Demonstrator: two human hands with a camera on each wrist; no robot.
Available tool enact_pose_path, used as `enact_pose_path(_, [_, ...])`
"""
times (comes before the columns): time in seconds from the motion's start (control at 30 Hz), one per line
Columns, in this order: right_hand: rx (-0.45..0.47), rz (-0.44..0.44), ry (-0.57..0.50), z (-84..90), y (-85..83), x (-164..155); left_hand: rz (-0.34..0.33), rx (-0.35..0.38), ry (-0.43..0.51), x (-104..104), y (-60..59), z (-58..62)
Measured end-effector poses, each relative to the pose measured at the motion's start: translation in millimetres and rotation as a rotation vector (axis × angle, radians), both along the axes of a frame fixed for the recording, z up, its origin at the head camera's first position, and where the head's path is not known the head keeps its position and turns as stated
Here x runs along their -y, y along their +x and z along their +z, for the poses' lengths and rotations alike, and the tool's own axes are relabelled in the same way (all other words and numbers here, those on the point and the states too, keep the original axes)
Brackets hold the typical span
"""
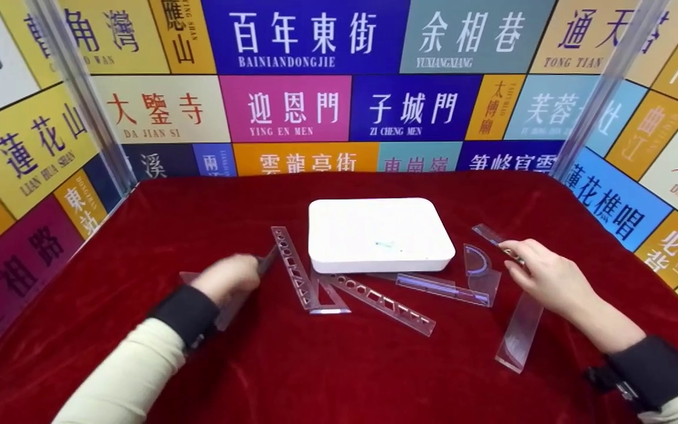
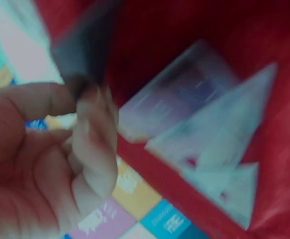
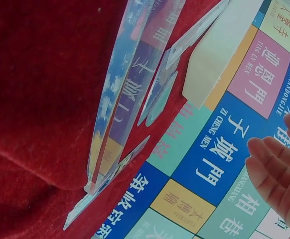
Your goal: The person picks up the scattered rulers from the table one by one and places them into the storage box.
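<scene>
My left hand (image 1: pixel 230 277) pinches a thin, dark-looking flat piece (image 2: pixel 87 45) between thumb and fingers; blur hides its kind. Below that hand lie clear set squares (image 2: pixel 219 124) and a clear rectangular piece (image 2: pixel 185 89). My right hand (image 1: pixel 551 277) hovers with loosely bent fingers, holding nothing in the right wrist view. Nearest to it are a narrow clear ruler (image 1: pixel 483 232) and a wider clear ruler (image 1: pixel 518 338), both partly hidden by the hand in the head view. A clear protractor (image 1: pixel 476 260) lies to its left.
A white box (image 1: pixel 380 232) stands at the middle of the red cloth (image 1: pixel 374 377). In front of it lie two stencil rulers (image 1: pixel 386 303) with cut-out shapes, a small set square (image 1: pixel 330 309) and a clear ruler (image 1: pixel 442 288). Sign-printed panels (image 1: pixel 292 109) surround the table.
</scene>
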State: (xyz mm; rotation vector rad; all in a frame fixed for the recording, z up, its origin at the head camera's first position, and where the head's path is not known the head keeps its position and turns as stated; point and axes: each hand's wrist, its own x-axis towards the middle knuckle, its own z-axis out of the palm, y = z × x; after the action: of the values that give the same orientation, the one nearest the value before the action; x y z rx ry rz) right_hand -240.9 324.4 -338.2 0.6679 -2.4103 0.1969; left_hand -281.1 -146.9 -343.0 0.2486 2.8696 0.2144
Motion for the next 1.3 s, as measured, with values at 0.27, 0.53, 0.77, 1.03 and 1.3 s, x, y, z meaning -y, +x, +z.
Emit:
enact_pose_path(0.27, [-0.002,-0.013,-0.022,0.5,0.4,-6,0.215,-0.267,-0.109,-35,-18.6,44.9])
enact_pose_path(0.53, [0.023,-0.023,-0.029,-1.8,1.5,-6,-0.131,-0.790,-0.226,-116,-37.9,18.5])
enact_pose_path(0.77, [0.052,-0.003,-0.014,-5.9,1.6,-4,-0.499,-0.808,-0.262,-154,-55.9,-13.6])
enact_pose_path(1.03, [0.093,-0.013,-0.008,-12.5,3.1,-9,-0.411,-0.543,-0.093,-154,-61.8,-34.4])
enact_pose_path(1.3, [0.174,0.005,0.045,-14.6,-1.2,-8,-0.249,-0.420,0.041,-134,-63.6,-17.9])
